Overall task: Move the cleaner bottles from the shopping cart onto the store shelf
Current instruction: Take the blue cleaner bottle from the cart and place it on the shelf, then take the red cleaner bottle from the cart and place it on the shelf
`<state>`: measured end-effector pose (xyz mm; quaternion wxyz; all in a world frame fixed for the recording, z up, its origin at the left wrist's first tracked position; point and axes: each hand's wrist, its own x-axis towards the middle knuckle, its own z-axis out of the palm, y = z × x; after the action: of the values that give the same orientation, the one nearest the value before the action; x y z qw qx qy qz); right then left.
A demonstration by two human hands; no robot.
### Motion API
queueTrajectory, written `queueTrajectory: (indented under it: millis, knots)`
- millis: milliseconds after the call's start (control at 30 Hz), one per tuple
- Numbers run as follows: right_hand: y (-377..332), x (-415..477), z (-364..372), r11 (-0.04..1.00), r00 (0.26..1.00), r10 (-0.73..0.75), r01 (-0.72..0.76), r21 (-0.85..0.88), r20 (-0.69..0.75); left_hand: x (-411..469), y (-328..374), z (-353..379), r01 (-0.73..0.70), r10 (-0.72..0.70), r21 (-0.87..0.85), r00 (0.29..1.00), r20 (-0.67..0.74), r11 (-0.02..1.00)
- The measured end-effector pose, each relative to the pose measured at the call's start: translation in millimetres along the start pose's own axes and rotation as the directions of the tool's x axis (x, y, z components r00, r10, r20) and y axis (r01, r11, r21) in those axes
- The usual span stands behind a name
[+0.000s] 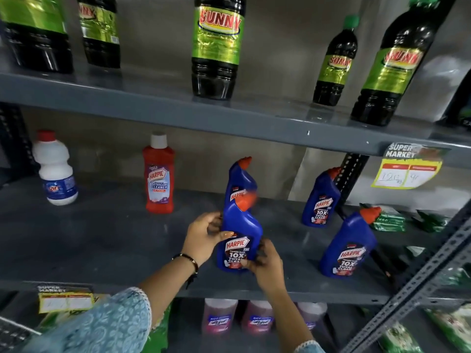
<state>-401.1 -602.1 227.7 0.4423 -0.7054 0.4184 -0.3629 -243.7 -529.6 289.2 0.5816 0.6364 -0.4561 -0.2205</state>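
Observation:
A blue Harpic bottle with an orange cap [239, 235] stands near the front of the grey middle shelf [114, 240]. My left hand [204, 235] grips its left side and my right hand [265, 261] holds its lower right. Right behind it stands another blue Harpic bottle [240, 179]. Two more blue Harpic bottles are to the right: one at the back [319, 200], one nearer the front [349, 245]. A red Harpic bathroom cleaner bottle [158, 174] and a white bottle with a red cap [56, 169] stand further left. The shopping cart is out of view.
Dark Sunny bottles with green labels [218, 47] line the upper shelf. Pink bottles [220, 319] sit on the shelf below. Green packets [390, 220] lie at the right. A slotted metal upright [418, 281] crosses the right side. Yellow price tags [407, 171] hang on shelf edges.

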Motion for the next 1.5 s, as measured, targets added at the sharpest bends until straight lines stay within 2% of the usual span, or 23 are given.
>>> queueTrajectory:
  millis: [67, 100, 167, 200, 233, 300, 367, 433, 500, 600, 667, 733, 800, 867, 933, 1033, 1100, 1167, 1233, 1300, 1367, 1500]
  knots:
    - [-1.2, -9.8, 8.1, 0.998, 1.0, 0.016, -0.015, 0.063, -0.024, -3.2, 0.6, -1.7, -0.002, 0.001, 0.033, 1.0, 0.008, 0.999]
    - [0.0, -19.1, 14.7, 0.997, 0.995, 0.023, -0.015, 0.081, -0.099, -5.2, -0.2, -3.5, 0.014, -0.015, 0.049, 1.0, 0.022, 0.999]
    - [1.1, -46.0, 37.1, 1.0, 0.946, -0.009, 0.003, -0.019, -0.325, -13.5, -5.0, -13.8, 0.049, -0.053, 0.093, 0.998, 0.037, 0.994]
    - [-2.1, -60.6, 52.1, 0.995, 0.916, -0.074, 0.04, -0.093, -0.394, -20.0, -8.9, -22.6, 0.047, -0.05, 0.138, 0.999, 0.022, 0.989]
    - [-7.8, -73.1, 68.3, 0.983, 0.902, -0.159, 0.108, -0.147, -0.401, -27.3, -13.2, -34.4, 0.021, -0.019, 0.213, 1.0, -0.009, 0.977]
    - [-24.0, -84.2, 98.3, 0.921, 0.891, -0.368, 0.31, -0.234, -0.267, -45.6, -19.8, -64.6, -0.077, 0.134, 0.452, 0.986, -0.095, 0.889]
    - [-44.6, -80.6, 128.8, 0.822, 0.848, -0.525, 0.483, -0.302, -0.074, -65.7, -24.7, -106.5, -0.106, 0.332, 0.73, 0.927, -0.173, 0.675]
    - [-68.4, -74.8, 158.1, 0.74, 0.799, -0.596, 0.586, -0.33, 0.081, -87.7, -31.1, -152.6, -0.044, 0.474, 0.899, 0.86, -0.187, 0.435]
    - [-91.0, -76.2, 196.7, 0.649, 0.728, -0.646, 0.682, -0.337, 0.229, -119.7, -43.6, -204.6, 0.073, 0.524, 0.95, 0.82, -0.23, 0.303]
    - [-107.8, -92.6, 262.5, 0.516, 0.59, -0.692, 0.807, -0.287, 0.416, -177.1, -67.7, -276.0, 0.252, 0.476, 0.944, 0.817, -0.326, 0.214]
    - [-112.5, -113.8, 313.7, 0.479, 0.498, -0.692, 0.858, -0.184, 0.523, -220.1, -87.8, -318.7, 0.381, 0.384, 0.906, 0.82, -0.423, 0.185]
    - [-111.8, -141.7, 364.0, 0.452, 0.391, -0.685, 0.89, -0.062, 0.615, -262.6, -106.8, -354.8, 0.51, 0.292, 0.842, 0.79, -0.54, 0.177]
    - [-109.2, -166.0, 406.7, 0.442, 0.313, -0.668, 0.897, 0.021, 0.675, -299.9, -126.6, -381.0, 0.597, 0.199, 0.785, 0.759, -0.62, 0.166]
    - [-103.5, -191.7, 451.3, 0.457, 0.258, -0.615, 0.887, 0.069, 0.745, -335.6, -152.4, -406.7, 0.681, 0.063, 0.711, 0.713, -0.698, 0.173]
    - [-93.4, -213.1, 487.5, 0.519, 0.239, -0.538, 0.85, 0.094, 0.808, -363.7, -182.6, -425.6, 0.773, -0.122, 0.59, 0.626, -0.77, 0.234]
    - [-57.4, -251.0, 540.2, 0.594, 0.174, -0.371, 0.8, 0.089, 0.912, -400.5, -234.8, -446.2, 0.897, -0.405, 0.316, 0.424, -0.81, 0.308]
    - [-27.9, -271.1, 564.7, 0.659, 0.143, -0.234, 0.751, 0.048, 0.962, -418.5, -267.1, -448.4, 0.947, -0.589, 0.115, 0.278, -0.759, 0.3]
    - [1.8, -288.0, 582.8, 0.666, 0.091, 0.024, 0.741, -0.084, 0.996, -434.6, -304.6, -444.7, 0.955, -0.765, -0.111, 0.146, -0.627, 0.274]
    - [25.9, -301.9, 594.9, 0.623, 0.057, 0.249, 0.755, -0.205, 0.967, -446.7, -342.0, -436.1, 0.929, -0.85, -0.28, 0.063, -0.524, 0.242]
    - [47.6, -313.8, 602.7, 0.61, 0.062, 0.358, 0.74, -0.283, 0.932, -456.8, -383.5, -422.7, 0.904, -0.898, -0.399, -0.042, -0.438, 0.152]
    - [65.8, -327.1, 609.6, 0.601, 0.045, 0.457, 0.721, -0.346, 0.888, -459.4, -410.4, -417.7, 0.893, -0.918, -0.446, -0.123, -0.378, 0.064]
    - [85.2, -356.7, 619.8, 0.681, -0.057, 0.644, 0.499, -0.537, 0.763, -444.2, -409.8, -428.2, 0.901, -0.909, -0.427, -0.115, -0.401, 0.075]
